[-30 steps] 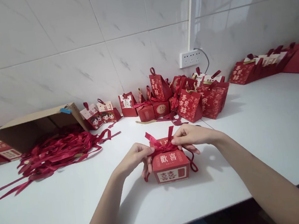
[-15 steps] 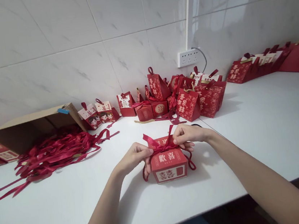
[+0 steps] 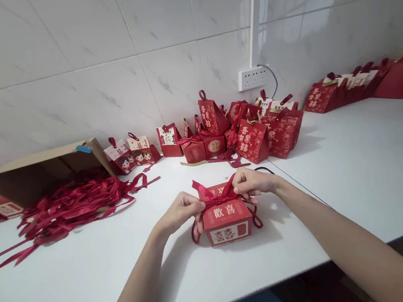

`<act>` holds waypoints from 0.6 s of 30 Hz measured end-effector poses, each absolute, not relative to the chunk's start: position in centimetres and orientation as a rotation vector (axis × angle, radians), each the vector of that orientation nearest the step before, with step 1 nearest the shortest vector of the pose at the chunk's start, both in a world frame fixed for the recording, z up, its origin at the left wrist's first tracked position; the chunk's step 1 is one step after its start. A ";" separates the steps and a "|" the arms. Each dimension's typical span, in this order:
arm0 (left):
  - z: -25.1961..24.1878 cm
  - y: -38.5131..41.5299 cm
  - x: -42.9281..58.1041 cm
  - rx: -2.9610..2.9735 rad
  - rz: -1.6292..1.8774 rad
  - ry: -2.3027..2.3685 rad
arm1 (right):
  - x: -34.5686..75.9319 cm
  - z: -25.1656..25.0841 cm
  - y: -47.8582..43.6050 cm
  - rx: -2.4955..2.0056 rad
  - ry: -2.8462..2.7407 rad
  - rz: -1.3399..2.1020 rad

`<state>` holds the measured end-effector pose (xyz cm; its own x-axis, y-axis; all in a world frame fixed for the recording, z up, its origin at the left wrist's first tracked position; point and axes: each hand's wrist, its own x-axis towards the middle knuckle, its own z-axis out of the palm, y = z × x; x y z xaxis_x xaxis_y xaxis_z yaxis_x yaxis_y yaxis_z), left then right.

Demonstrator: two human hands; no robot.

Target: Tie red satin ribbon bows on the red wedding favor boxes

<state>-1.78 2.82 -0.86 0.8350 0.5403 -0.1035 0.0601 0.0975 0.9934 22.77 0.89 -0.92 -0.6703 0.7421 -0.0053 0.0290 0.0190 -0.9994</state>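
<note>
A red gift box (image 3: 227, 221) with white lettering stands on the white table in front of me. Across its top lies a red ribbon (image 3: 219, 199) tied in a bow. My left hand (image 3: 186, 209) pinches the bow's left side between thumb and forefinger, its other fingers down by the box's side. On the opposite side my right hand (image 3: 251, 183) is closed on the ribbon's right part, fingertips at the box's top edge. Dark red cord handles (image 3: 256, 217) hang at both sides of the box. The fingers partly cover the ribbon's ends.
Left of me, a cardboard box (image 3: 47, 165) lies on its side with a heap of red ribbons (image 3: 79, 205) spilling out. Several finished red gift boxes (image 3: 253, 139) line the tiled wall, and more bags (image 3: 348, 86) stand far right. A power strip (image 3: 251, 79) is on the wall.
Both hands keep their pinch on the ribbon and have hardly moved. The view has shifted very slightly; the bow looks much the same.
</note>
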 end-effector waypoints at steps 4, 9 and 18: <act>-1.0 2.8 -1.8 1.455 0.376 0.520 | 22.9 -0.9 0.9 -0.790 -1.775 1.695; -0.7 2.6 -2.0 1.440 0.389 0.537 | 23.0 -0.9 1.0 -0.869 -1.746 1.666; -1.1 3.7 -1.9 1.344 0.597 0.780 | 22.9 -1.6 2.2 -1.058 -1.418 1.486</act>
<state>-1.88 3.73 -1.09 0.6191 0.7709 -0.1499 0.0566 0.1466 0.9876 22.94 2.16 -1.63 -0.3231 0.9455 -0.0400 -0.0045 -0.0438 -0.9990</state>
